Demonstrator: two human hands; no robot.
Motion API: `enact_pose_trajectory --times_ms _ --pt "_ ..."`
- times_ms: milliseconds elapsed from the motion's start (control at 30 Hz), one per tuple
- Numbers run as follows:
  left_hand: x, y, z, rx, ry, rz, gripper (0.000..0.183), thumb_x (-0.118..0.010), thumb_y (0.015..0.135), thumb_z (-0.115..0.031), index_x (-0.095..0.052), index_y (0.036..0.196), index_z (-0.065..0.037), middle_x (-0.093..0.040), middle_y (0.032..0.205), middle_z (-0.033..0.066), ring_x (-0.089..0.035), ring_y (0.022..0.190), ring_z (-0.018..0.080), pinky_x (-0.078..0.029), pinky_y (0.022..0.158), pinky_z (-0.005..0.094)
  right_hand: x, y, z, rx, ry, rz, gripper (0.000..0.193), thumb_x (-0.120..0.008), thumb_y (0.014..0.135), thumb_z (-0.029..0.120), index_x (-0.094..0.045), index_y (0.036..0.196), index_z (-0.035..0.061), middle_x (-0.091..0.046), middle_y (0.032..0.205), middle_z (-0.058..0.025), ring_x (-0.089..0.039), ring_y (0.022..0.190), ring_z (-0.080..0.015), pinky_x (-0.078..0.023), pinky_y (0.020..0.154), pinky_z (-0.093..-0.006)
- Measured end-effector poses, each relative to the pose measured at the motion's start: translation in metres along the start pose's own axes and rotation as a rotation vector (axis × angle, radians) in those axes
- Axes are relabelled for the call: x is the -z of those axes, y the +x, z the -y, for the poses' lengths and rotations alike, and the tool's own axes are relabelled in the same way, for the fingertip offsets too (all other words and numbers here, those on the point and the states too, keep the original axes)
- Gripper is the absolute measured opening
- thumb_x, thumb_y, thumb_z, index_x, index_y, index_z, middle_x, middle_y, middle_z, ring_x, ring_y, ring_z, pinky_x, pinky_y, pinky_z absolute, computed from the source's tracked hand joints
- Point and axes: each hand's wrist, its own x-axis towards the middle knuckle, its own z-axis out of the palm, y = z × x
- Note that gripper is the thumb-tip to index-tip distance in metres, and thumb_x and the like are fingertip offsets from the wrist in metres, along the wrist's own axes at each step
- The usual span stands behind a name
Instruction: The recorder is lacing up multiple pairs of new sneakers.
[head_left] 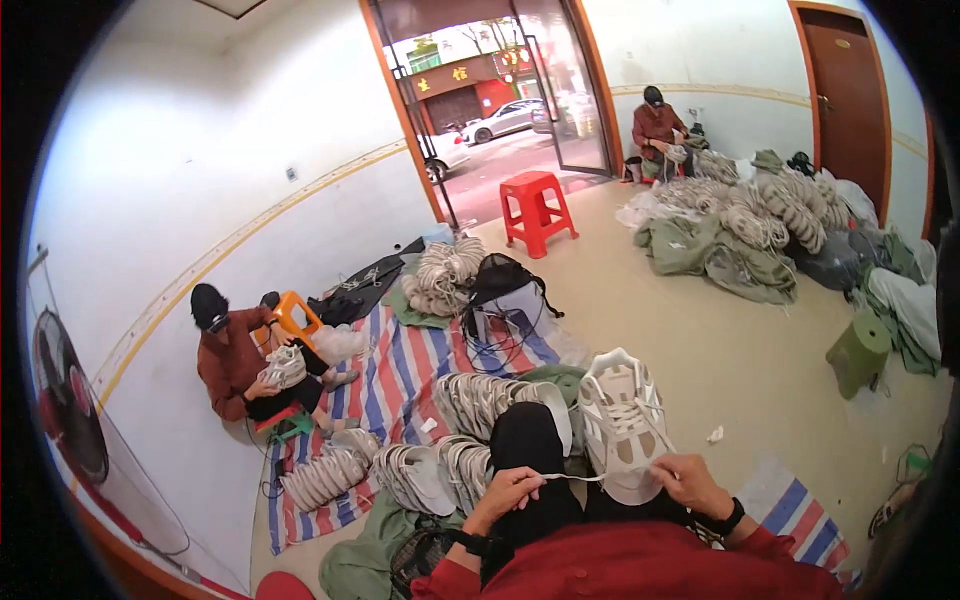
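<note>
On my lap, a white and beige shoe upper (622,412) lies with its toe toward me, its lace threaded criss-cross up the front. My left hand (510,492) is closed in a pinch on one end of a white shoelace (572,478), pulled taut sideways from the upper. Beside the toe, my right hand (692,484) has its fingers pressed together where the other length of lace runs down to them. The exact grip under those fingers is partly hidden. Nested rows of similar shoe uppers (480,400) lie on the floor left of my knee.
A striped plastic sheet (385,355) covers the floor at left, where a seated person (240,350) holds an upper. Another person (658,130) sits far back beside heaped uppers (760,205). A red stool (537,212) stands near the open doorway; a green bin (858,352) is at right.
</note>
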Motion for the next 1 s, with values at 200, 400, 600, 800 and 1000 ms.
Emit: enact_pose_trajectory --times_ms 200,400,600,800,1000 --pt "0.004 0.000 0.006 -0.004 -0.007 -0.003 0.020 -0.059 0.094 -0.021 -0.066 0.096 -0.002 -0.064 0.073 0.0018 -0.050 0.049 0.0039 -0.038 0.043 0.0186 -0.013 -0.002 -0.015 -0.098 0.114 0.090 0.018 -0.062 0.089 0.016 -0.064 0.083 -0.0016 -0.059 0.064 -0.0127 -0.056 0.057 -0.0188 -0.046 0.056 -0.0312" --pt "0.006 -0.005 0.010 0.009 -0.026 -0.023 0.020 -0.058 0.093 -0.021 -0.065 0.093 -0.002 -0.064 0.072 0.0021 -0.053 0.049 0.0051 -0.039 0.042 0.0188 -0.025 -0.003 -0.031 -0.154 0.157 0.114 0.018 -0.064 0.088 0.015 -0.064 0.084 -0.0023 -0.059 0.063 -0.0111 -0.056 0.058 -0.0142 -0.046 0.057 -0.0294" --pt "0.002 0.004 0.008 -0.096 -0.033 0.029 0.022 -0.057 0.094 -0.022 -0.064 0.091 -0.002 -0.063 0.070 0.0023 -0.055 0.048 0.0068 -0.040 0.041 0.0212 -0.021 -0.009 -0.032 -0.237 0.245 0.031 0.017 -0.058 0.091 0.009 -0.060 0.076 0.0003 -0.055 0.061 0.0011 -0.048 0.056 -0.0052 -0.039 0.053 -0.0219" --pt "0.002 -0.004 0.010 -0.079 -0.084 -0.021 0.019 -0.056 0.092 -0.019 -0.064 0.089 -0.002 -0.063 0.069 0.0021 -0.055 0.048 0.0072 -0.039 0.041 0.0214 -0.025 -0.004 -0.027 -0.218 0.318 0.073 0.019 -0.057 0.093 0.011 -0.058 0.076 0.0019 -0.051 0.060 0.0023 -0.047 0.055 -0.0053 -0.038 0.052 -0.0211" --pt "0.005 -0.004 0.012 -0.116 -0.091 0.004 0.019 -0.057 0.091 -0.019 -0.065 0.088 -0.002 -0.063 0.069 0.0026 -0.056 0.048 0.0078 -0.041 0.041 0.0223 -0.023 -0.002 -0.020 -0.236 0.265 0.068 0.020 -0.056 0.093 0.012 -0.058 0.077 0.0015 -0.051 0.061 0.0014 -0.046 0.055 -0.0065 -0.038 0.052 -0.0219"
